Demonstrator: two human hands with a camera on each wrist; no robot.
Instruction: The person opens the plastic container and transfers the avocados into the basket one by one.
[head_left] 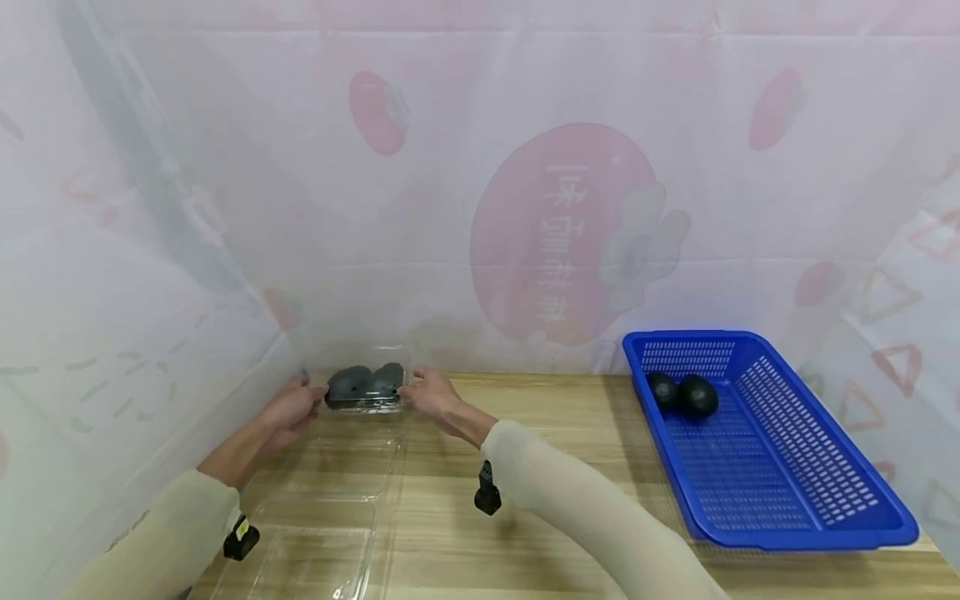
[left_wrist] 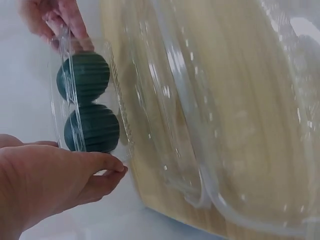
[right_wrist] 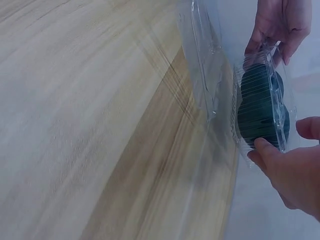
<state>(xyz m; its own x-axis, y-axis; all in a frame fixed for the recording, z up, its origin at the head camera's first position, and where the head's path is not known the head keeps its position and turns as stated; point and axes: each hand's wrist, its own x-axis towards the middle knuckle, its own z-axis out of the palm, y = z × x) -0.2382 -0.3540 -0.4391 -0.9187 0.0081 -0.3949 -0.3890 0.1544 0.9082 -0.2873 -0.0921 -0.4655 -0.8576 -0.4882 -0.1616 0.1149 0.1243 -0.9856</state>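
Two dark green avocados (head_left: 349,383) lie side by side inside a clear plastic box (left_wrist: 126,131) with ribbed walls. My left hand (head_left: 292,408) grips the box's left end, thumb and fingers on its edge. At the opposite end, my right hand (head_left: 435,396) pinches the box between thumb and fingers. Both wrist views show the box held at the table's far edge, near the wall sheet. Whether its lid is fully closed, I cannot tell. Clear plastic trays (head_left: 330,533) lie on the table in front of the box.
On the right of the wooden table (head_left: 555,467) stands a blue perforated basket (head_left: 757,467) with two dark avocados (head_left: 697,397) in its far left corner. A pale printed sheet (head_left: 420,217) hangs behind the table and along both sides.
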